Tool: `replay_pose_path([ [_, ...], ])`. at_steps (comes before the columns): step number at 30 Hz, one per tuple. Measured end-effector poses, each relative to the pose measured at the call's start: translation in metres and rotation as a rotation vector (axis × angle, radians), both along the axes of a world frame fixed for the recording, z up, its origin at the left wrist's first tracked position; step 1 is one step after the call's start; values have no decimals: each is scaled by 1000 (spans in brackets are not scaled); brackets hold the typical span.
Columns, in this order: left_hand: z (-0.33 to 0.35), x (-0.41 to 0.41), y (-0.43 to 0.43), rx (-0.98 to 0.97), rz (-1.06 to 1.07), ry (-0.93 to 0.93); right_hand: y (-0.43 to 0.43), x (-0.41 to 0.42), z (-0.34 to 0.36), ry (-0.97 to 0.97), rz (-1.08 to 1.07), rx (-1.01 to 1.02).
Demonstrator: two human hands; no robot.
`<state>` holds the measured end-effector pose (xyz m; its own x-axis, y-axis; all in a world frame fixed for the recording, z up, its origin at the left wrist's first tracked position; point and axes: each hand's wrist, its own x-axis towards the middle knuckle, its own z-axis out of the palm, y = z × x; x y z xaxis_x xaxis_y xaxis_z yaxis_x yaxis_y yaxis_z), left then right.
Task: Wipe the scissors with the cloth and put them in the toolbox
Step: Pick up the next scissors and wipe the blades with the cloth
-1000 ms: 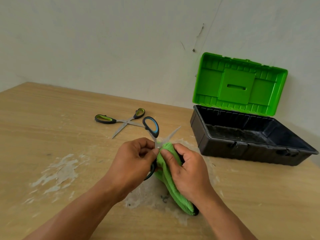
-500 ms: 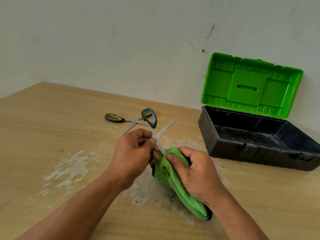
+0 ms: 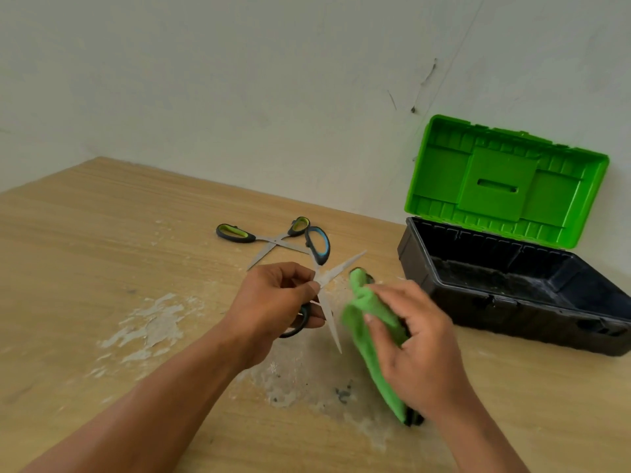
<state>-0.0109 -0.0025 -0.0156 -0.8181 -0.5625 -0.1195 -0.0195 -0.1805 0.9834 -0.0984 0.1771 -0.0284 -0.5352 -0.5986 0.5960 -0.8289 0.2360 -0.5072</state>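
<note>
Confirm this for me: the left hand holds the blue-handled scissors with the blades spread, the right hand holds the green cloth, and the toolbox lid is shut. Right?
Not quite. In the head view the toolbox lid is open and stands upright at the wall. The rest holds: the left hand holds the blue-handled scissors with the blades spread, and the right hand holds the green cloth.

Workshop: scuffed worktable (image 3: pixel 102 261), toolbox (image 3: pixel 512 288)
</note>
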Motion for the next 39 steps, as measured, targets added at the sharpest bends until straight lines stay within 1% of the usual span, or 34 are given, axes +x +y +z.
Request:
replay_pose_path([
  [2, -4, 0, 2, -12, -20, -17, -8, 8, -7, 43, 95, 98],
  [4, -7, -1, 4, -26, -55, -44, -15, 10, -12, 56, 104, 142],
  [7, -6, -1, 5, -16, -75, -62, -21, 6, -14, 23, 68, 124],
  [11, -5, 1, 0, -43, -25, -78, -15, 7, -13, -60, 204, 212],
  [13, -5, 1, 1, -56, -34, -86, -13, 5, -13, -73, 211, 194],
  [16, -4, 0, 4, -44, -56, -83, -18, -1, -13, -47, 126, 81],
  [18, -4, 0, 3, -54, -28, -92, -17, 1, -11, -78, 178, 117],
  [21, -5, 2, -1, -83, 11, -110, -9, 5, -9, -132, 299, 252],
  [22, -5, 3, 0, -87, 6, -112, -9, 4, -10, -131, 292, 237],
  [25, -5, 0, 4, -87, -14, -112, -18, 0, -13, -67, 178, 121],
  [26, -6, 0, 4, -85, -13, -111, -19, 1, -12, -74, 176, 113],
  [30, -8, 2, 2, -122, 0, -128, -8, 6, -9, -187, 335, 239],
  [32, -8, 1, 4, -117, -11, -132, -10, 3, -11, -178, 287, 202],
  [34, -7, -1, 5, -99, -22, -131, -17, 1, -11, -99, 185, 137],
  [35, -8, -2, 5, -98, -19, -131, -18, 3, -10, -88, 183, 136],
  [38, -8, 1, 2, -123, 7, -132, -10, 8, -9, -134, 330, 261],
  [39, -7, 2, 1, -124, 6, -131, -7, 9, -9, -139, 344, 285],
])
